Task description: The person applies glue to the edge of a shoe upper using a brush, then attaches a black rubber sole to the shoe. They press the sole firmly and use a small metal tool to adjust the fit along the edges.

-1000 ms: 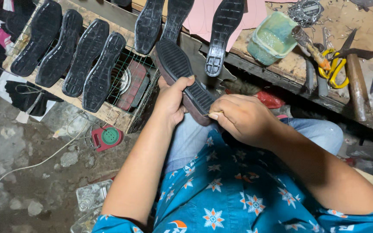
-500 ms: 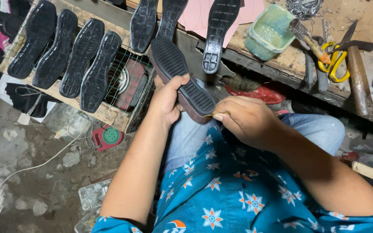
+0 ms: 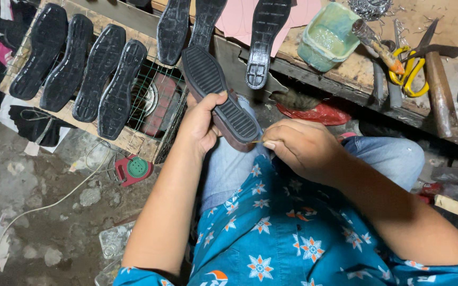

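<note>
- We see the left hand (image 3: 203,123) gripping a black ribbed shoe sole (image 3: 218,100) from its left edge, thumb laid across the tread and the other fingers wrapped underneath, so the fingers are clamped on the sole.
- The sole sits above our lap, tread side up, its toe pointing away toward the desk (image 3: 345,79); a reddish-brown layer shows along its near edge.
- Our right hand (image 3: 303,148) is curled just beside the heel end, fingers pinched together on a thin, pale tool whose tip meets the sole's edge; we cannot tell what kind of tool it is.
- On the left, four black soles (image 3: 80,69) lie side by side on a wooden rack (image 3: 128,139) with a wire grid.
- Three more soles (image 3: 263,37) rest on the desk's near edge, overlapping pink sheets (image 3: 239,21).
- Farther right on the desk stand a green tub (image 3: 327,37), yellow-handled scissors (image 3: 409,66) and a hammer (image 3: 438,90).
- A red round gadget (image 3: 132,169) lies on the concrete floor (image 3: 38,212) below the rack.
</note>
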